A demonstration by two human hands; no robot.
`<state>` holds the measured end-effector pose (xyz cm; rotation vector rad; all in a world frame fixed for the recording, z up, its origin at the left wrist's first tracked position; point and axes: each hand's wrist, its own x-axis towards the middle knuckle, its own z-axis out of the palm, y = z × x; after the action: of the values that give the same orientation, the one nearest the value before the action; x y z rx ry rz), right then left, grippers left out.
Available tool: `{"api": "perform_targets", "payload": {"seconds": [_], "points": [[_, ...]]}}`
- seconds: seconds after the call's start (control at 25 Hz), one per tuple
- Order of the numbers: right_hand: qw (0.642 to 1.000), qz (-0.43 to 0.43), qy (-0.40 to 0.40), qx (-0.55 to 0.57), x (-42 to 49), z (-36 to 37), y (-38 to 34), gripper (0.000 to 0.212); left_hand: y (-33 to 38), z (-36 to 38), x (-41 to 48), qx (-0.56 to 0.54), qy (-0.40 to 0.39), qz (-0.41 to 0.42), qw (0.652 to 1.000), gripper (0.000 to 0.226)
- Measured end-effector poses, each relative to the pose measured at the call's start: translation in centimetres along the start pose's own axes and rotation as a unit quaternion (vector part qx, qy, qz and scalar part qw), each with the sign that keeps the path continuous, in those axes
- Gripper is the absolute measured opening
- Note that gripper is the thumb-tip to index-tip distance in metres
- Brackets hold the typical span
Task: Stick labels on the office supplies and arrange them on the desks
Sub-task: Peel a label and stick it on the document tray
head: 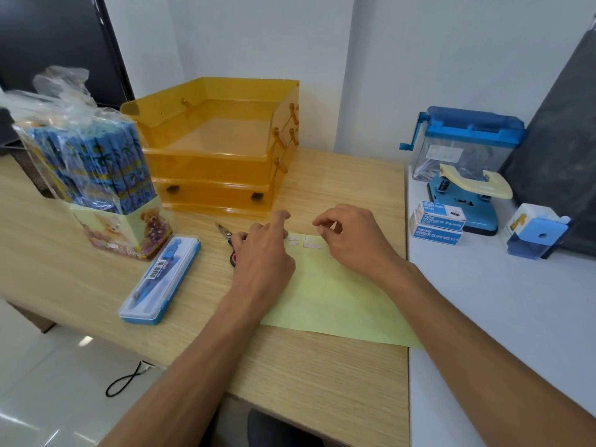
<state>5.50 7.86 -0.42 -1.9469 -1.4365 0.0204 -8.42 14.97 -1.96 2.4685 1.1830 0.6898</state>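
Observation:
A yellow-green backing sheet lies on the wooden desk, with a few small white labels at its far edge. My left hand rests on the sheet's left corner, fingers loosely spread beside the labels and partly over the scissors. Just above the sheet's far edge, my right hand pinches what looks like a small white label between thumb and forefinger. A blue compass case and a wrapped box of blue pencils stand to the left.
An orange stacked letter tray stands behind the hands. The white desk on the right holds two binder clip boxes, a blue hole punch, a crank shredder and a sharpener. A dark board leans at the far right.

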Motion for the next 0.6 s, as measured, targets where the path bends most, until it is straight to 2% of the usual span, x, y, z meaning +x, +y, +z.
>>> {"api": "perform_targets", "payload": {"seconds": [0.24, 0.6], "points": [[0.995, 0.036, -0.042, -0.083, -1.0, 1.3, -2.5, 0.017, -0.6, -0.1, -0.1, 0.043, -0.001, 0.059, 0.997, 0.055], [0.989, 0.124, -0.057, -0.050, -1.0, 1.9, -3.6, 0.013, -0.8, -0.1, -0.1, 0.002, 0.000, 0.064, 0.998, 0.048]]}}
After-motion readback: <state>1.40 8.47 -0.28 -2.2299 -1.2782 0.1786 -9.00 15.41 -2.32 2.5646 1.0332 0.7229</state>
